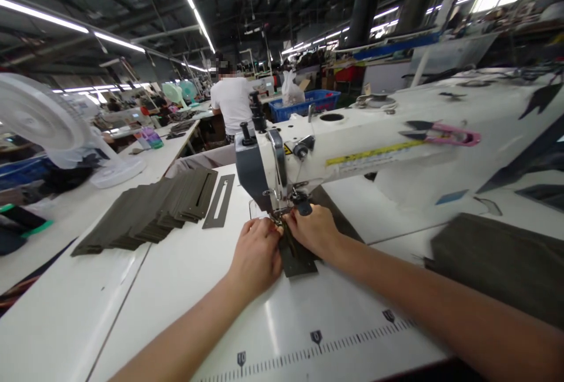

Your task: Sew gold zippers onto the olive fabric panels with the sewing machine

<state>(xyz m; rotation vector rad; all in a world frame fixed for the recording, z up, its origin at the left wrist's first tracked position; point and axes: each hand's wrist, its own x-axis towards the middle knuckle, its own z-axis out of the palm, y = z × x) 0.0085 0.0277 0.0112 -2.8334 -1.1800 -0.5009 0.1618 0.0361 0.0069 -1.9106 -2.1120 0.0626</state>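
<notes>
My left hand and my right hand meet at the foot of a white industrial sewing machine. Both pinch a dark olive fabric piece just in front of the presser foot. The needle area is mostly hidden behind my fingers. To the left lies an overlapping row of olive slotted fabric strips, with a slotted dark template beside it.
Pink-handled thread snips rest on the machine arm. A folded olive cloth lies at right. A ruler scale marks the table's front. A white fan stands at left, and a co-worker sits beyond, near a blue crate.
</notes>
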